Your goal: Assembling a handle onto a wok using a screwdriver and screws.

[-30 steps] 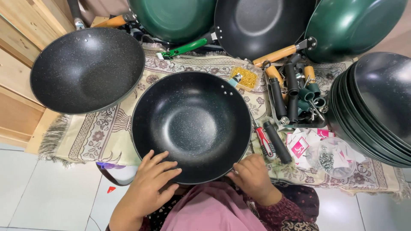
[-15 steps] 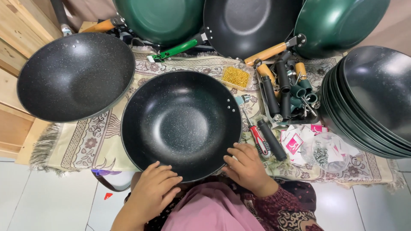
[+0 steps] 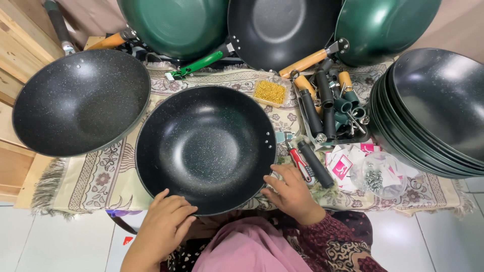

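Observation:
A black speckled wok without a handle (image 3: 206, 146) sits on a patterned mat in front of me, two rivet holes on its right rim. My left hand (image 3: 166, 224) grips its near rim at the lower left, fingers curled on the edge. At the lower right my right hand (image 3: 290, 194) lies on the mat with fingers spread. Its fingertips touch the rim and reach toward a red-handled screwdriver (image 3: 301, 165) and a black handle (image 3: 315, 163).
A second black wok (image 3: 80, 100) lies at the left by wooden boards. Green and black woks with handles (image 3: 282, 30) lean at the back. A stack of black woks (image 3: 438, 111) stands at the right. Loose handles (image 3: 327, 95), a tray of gold screws (image 3: 269, 91) and a bowl of screws (image 3: 375, 176) lie between.
My right hand has slid off the wok's near rim to the right, toward the screwdriver, and its fingers have spread. My left hand stays on the rim.

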